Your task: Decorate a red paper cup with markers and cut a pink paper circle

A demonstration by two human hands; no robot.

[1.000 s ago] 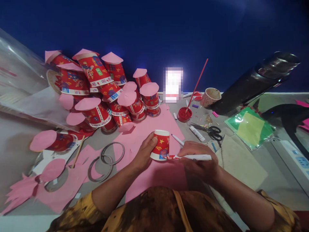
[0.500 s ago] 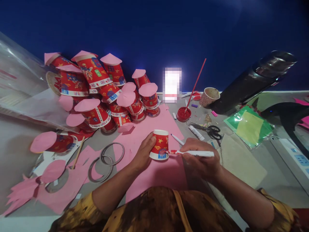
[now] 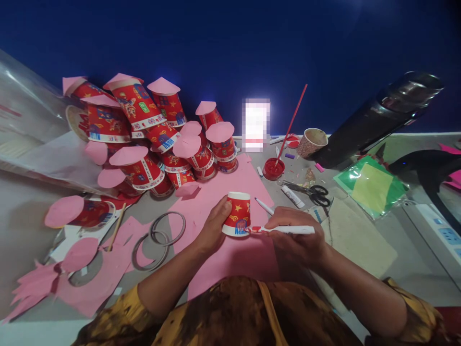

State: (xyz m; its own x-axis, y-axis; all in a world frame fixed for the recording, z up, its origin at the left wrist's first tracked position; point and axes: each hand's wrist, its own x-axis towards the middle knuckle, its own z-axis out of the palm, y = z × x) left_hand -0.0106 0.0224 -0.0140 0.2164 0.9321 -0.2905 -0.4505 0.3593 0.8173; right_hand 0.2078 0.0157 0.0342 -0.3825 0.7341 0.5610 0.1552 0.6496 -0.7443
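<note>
My left hand (image 3: 215, 222) is closed round the side of a red paper cup (image 3: 236, 209) with white bands, a gold star and blue print. The cup stands narrow end up above a pink paper sheet (image 3: 230, 269). Pinched in my right hand (image 3: 297, 235) is a white marker (image 3: 297, 229) with red smears near its tip. That tip meets the cup's lower right side, close to the white band. Just beyond my right hand lies another white marker (image 3: 264, 206) with a dark tip.
Red cups with pink paper cones (image 3: 140, 168) are piled at the back left. Grey tape rings (image 3: 167, 228) and pink scraps (image 3: 86, 283) lie left. Rightward are a red paint pot (image 3: 273, 169), scissors (image 3: 317, 195), a patterned cup (image 3: 312, 143) and a black flask (image 3: 374, 122).
The marker in my right hand has shifted slightly left, its tip moving onto the cup's lower edge. My left hand keeps its hold on the cup.
</note>
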